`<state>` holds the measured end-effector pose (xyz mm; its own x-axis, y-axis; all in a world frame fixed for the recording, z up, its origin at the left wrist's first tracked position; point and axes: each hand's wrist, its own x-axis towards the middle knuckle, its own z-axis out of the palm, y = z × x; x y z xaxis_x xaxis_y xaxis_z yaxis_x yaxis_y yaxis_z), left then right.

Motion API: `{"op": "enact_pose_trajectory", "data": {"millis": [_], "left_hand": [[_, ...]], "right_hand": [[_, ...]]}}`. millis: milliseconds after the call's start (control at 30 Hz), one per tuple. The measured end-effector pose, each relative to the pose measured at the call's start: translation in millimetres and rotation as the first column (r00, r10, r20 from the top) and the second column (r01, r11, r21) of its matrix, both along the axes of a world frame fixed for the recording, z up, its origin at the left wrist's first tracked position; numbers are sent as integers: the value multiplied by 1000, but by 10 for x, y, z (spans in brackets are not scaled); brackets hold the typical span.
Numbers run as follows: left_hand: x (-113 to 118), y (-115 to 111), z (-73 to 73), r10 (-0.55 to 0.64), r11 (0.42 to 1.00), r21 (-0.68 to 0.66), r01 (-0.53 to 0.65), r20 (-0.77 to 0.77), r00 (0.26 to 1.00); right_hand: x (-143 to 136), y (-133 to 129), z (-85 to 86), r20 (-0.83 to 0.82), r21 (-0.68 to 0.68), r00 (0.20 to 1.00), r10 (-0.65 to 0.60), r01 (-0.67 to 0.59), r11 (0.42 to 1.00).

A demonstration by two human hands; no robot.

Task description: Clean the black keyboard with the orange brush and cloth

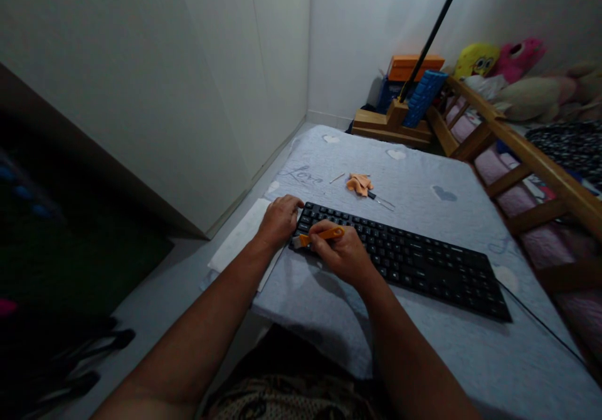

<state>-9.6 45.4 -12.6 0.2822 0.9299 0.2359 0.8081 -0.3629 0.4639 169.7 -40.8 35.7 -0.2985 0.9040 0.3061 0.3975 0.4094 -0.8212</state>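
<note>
A black keyboard (414,260) lies across a grey cloth-covered surface (423,182). My right hand (341,254) grips a small orange-handled brush (320,236), its bristle end at the keyboard's left edge. My left hand (278,219) rests on the keyboard's left end, fingers curled over its corner, steadying it.
An orange cloth (360,183) and a small screwdriver (382,201) lie beyond the keyboard. White paper (239,238) sits at the left edge. A wooden rail (522,150) runs along the right, with plush toys (498,59) behind. The keyboard's cable (540,323) trails right. A white wall stands left.
</note>
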Motion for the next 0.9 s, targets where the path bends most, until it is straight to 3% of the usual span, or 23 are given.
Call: {"op": "enact_pose_trajectory", "data": {"millis": [167, 333, 700, 900], "left_hand": [[-31, 23, -26, -17, 999, -32, 22, 146, 989], [-32, 10, -2, -32, 997, -62, 45, 208, 978], [-19, -3, 22, -60, 994, -82, 79, 203, 977], [-18, -12, 44, -65, 993, -90, 83, 184, 981]], "right_hand": [[-14, 15, -34, 12, 17, 994, 112, -113, 993], [66, 2, 51, 116, 6, 972, 204, -206, 979], [87, -16, 78, 122, -7, 974, 189, -190, 982], [285, -61, 137, 127, -55, 975, 180, -174, 983]]}}
